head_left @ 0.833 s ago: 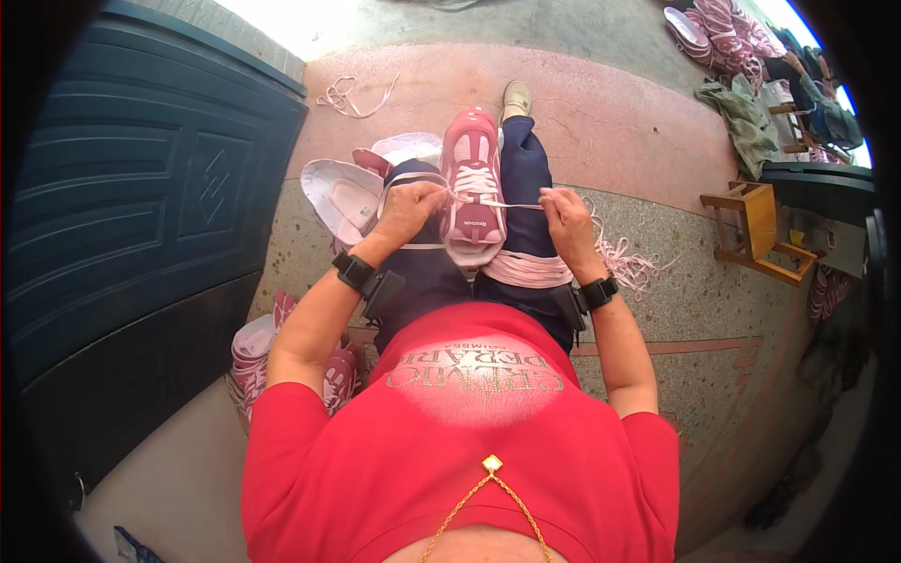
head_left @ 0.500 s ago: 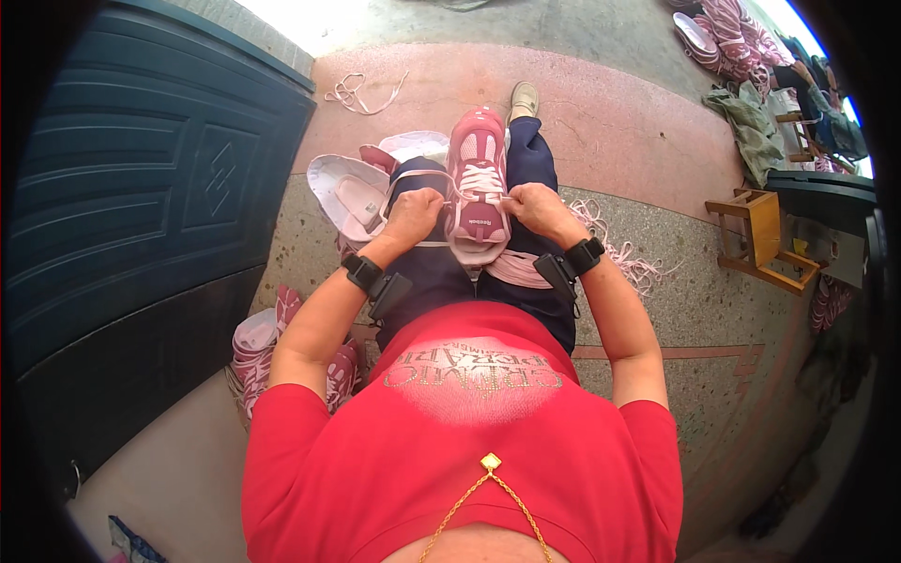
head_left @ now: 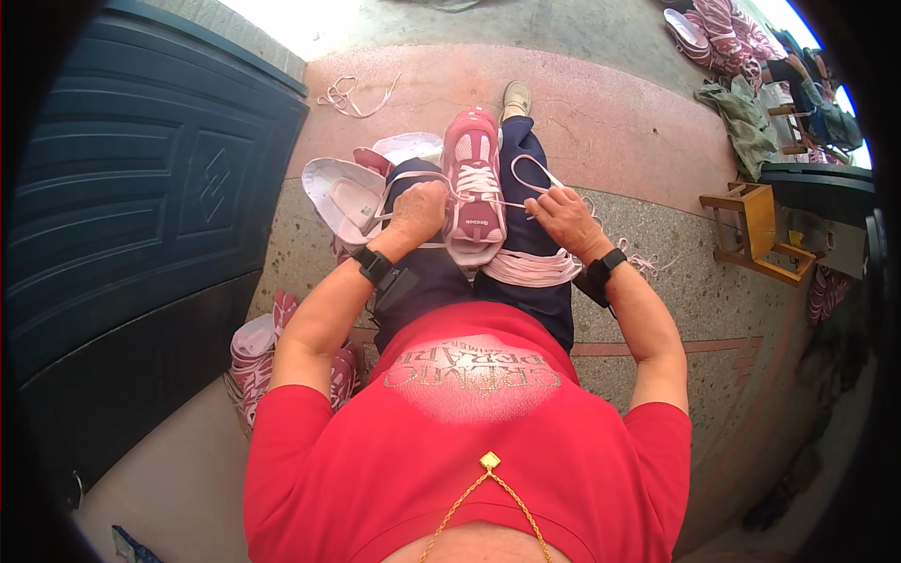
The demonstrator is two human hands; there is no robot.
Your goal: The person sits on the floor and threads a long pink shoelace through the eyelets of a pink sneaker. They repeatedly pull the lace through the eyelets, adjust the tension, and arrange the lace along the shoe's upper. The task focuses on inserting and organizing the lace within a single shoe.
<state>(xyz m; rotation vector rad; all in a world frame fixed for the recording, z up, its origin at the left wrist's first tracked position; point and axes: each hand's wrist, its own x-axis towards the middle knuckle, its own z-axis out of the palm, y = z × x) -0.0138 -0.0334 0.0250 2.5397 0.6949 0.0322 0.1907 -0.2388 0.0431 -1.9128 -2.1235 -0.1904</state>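
Observation:
A pink running shoe [head_left: 474, 150] with a white-laced front lies across my lap, toe pointing away from me. My right hand [head_left: 566, 223] is to the right of the shoe, pinching a pale shoelace [head_left: 514, 204] that runs taut from the eyelets. A slack loop of the lace arches above those fingers. At the shoe's left side, my left hand [head_left: 418, 214] is closed, its fingertips on a lace beside the eyelets. Another lace end curves round behind that hand. A bundle of pink laces [head_left: 530, 267] rests over my right thigh.
Left of my knee are white-lined pink shoes [head_left: 345, 199]. More pink shoes [head_left: 251, 352] are piled by the dark door [head_left: 141, 169]. A loose lace [head_left: 355, 101] lies on the floor ahead. At right stands a wooden stool [head_left: 755, 230]; farther off, a shoe heap [head_left: 718, 38] and a seated person.
My right hand has moved right, away from the shoe, drawing the lace out, and a loop now rises above it. My left hand stays at the shoe's left side.

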